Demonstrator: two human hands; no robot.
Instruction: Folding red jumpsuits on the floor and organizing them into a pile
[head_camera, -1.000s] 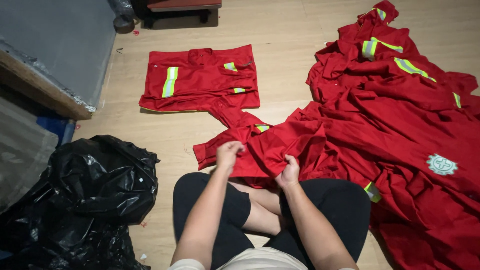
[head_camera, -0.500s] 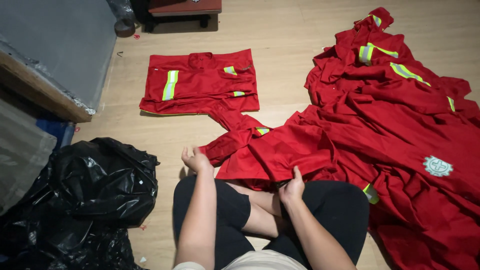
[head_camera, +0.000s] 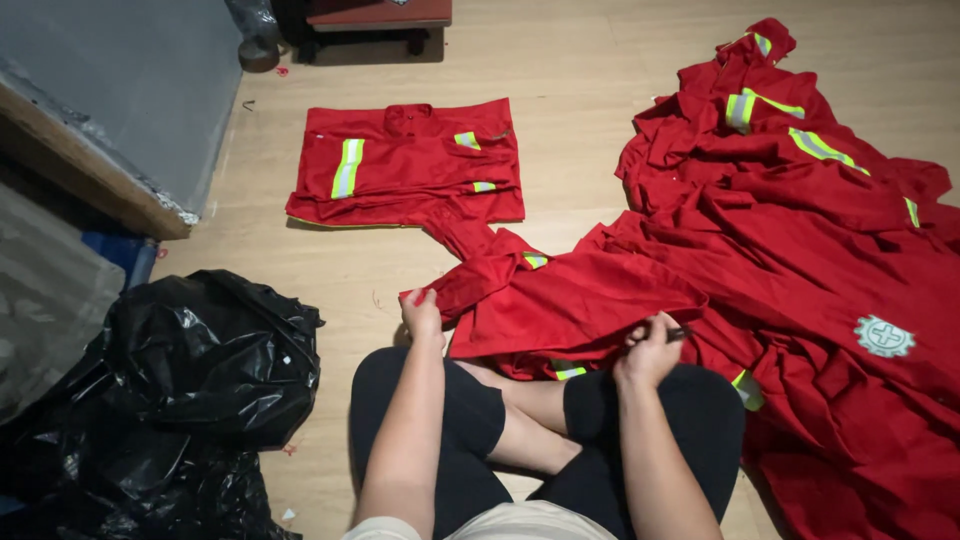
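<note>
- Over the person's crossed legs lies a red garment, spread onto the wooden floor.
- The left hand has its fingers closed, pinching the garment's left corner.
- The right hand has fingers curled shut on its lower edge.
- A folded red jacket lies ahead, bare floor between.
- A red heap crowds the right; a black bag sits left.
</note>
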